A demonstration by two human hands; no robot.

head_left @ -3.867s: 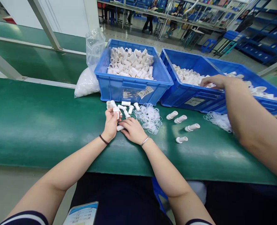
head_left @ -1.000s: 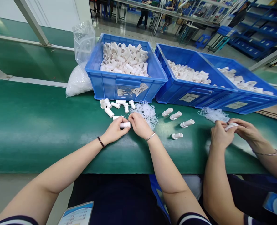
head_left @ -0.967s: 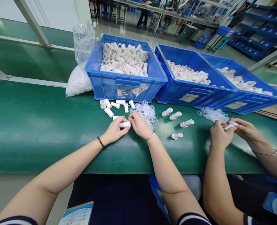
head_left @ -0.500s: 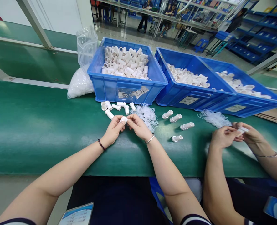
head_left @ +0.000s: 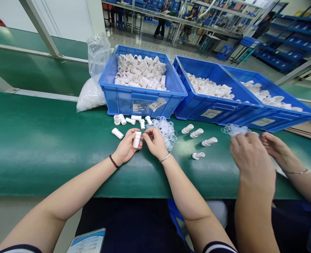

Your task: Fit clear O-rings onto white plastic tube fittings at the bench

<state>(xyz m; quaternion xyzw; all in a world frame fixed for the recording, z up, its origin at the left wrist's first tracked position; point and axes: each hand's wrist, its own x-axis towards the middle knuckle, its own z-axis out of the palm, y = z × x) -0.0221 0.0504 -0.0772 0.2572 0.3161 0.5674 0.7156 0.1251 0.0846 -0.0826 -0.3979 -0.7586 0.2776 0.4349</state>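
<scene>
My left hand [head_left: 129,144] is closed around a white plastic pipe fitting [head_left: 136,140], its collared end uppermost. Just right of it, the thumb and index finger of my right hand [head_left: 154,141] pinch what looks like a thin clear ring [head_left: 142,131] near the collar. A heap of clear rings [head_left: 166,130] lies behind my right hand. Beyond my left hand are several loose white fittings [head_left: 131,121], and a single loose fitting [head_left: 117,133] rests to its left. Several more fittings [head_left: 209,141] stand on their collars to the right.
Three blue bins, a left bin [head_left: 144,95], a middle bin [head_left: 210,105] and a right bin [head_left: 284,116], hold white fittings along the back. A clear plastic bag [head_left: 90,95] leans beside them. At right, a co-worker's hands [head_left: 252,158] work near another ring heap [head_left: 235,129].
The fitting in my left hand has turned so its side shows, and my right hand has drawn slightly away. One loose fitting has shifted left. The co-worker's nearer hand has moved toward the rings.
</scene>
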